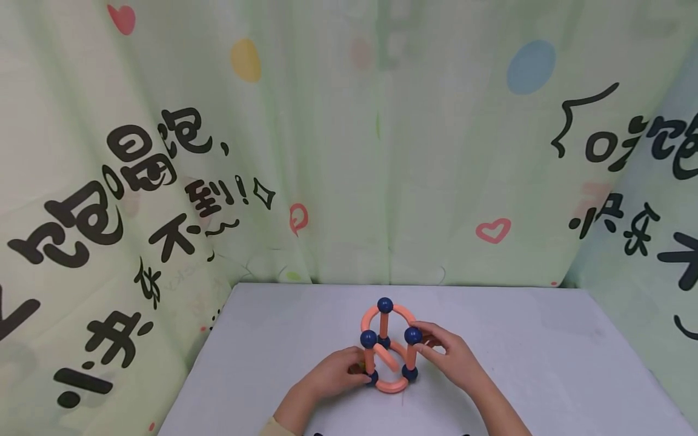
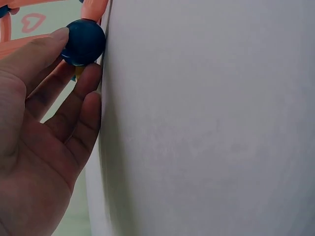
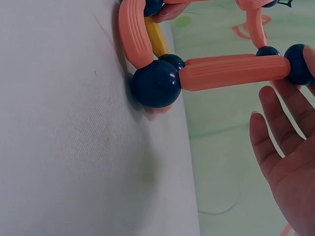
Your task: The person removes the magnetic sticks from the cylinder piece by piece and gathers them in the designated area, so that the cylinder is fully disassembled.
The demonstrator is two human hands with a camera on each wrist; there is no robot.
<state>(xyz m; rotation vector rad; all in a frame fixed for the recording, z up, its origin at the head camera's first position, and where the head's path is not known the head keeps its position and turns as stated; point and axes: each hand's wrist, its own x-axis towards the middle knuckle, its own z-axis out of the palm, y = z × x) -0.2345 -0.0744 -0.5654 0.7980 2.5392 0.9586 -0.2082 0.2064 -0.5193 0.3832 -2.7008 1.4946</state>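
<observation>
A toy frame of salmon-orange rods point(image 1: 411, 356) and dark blue balls stands on the white table. Three upright rods link a lower ring of curved rods point(image 1: 392, 386) to balls higher up, the rear top ball point(image 1: 385, 305) being the highest. At the lower left corner, my left hand point(image 1: 339, 372) pinches a blue ball point(image 2: 84, 42) between thumb and fingers. My right hand point(image 1: 449, 354) holds the upper right ball point(image 1: 412, 335) with thumb and fingertips. One orange rod point(image 1: 386, 357) slants from the upper left ball point(image 1: 368, 338). Low in the frame, a yellow rod point(image 3: 156, 37) shows in the right wrist view.
The white table point(image 1: 545, 363) spreads around the frame on both sides. Behind it hangs a pale green curtain point(image 1: 349, 181) printed with hearts, spots and black lettering, and it also runs along the left and right sides. Small dark shapes poke in at the bottom edge of the head view.
</observation>
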